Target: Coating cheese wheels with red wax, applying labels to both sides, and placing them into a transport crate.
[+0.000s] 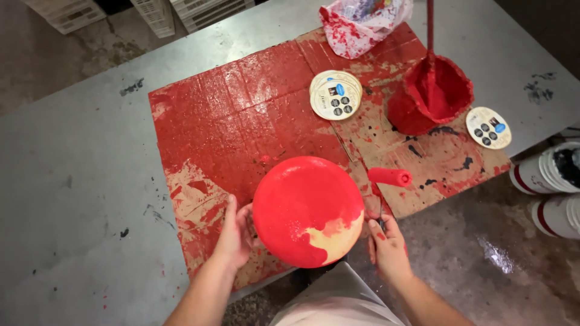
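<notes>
A round disc, mostly coated in wet red paint with a bare cream patch at its lower right, is held over the near edge of the paint-stained cardboard sheet. My left hand grips the disc's left rim. My right hand, speckled with red, holds the handle of a small red paint roller, whose head lies just right of the disc.
A red paint-covered bucket with a stick in it stands at the back right. A stack of cream round lids lies mid-cardboard, one more lid at right. A paint-stained bag sits behind. White pails stand on the floor.
</notes>
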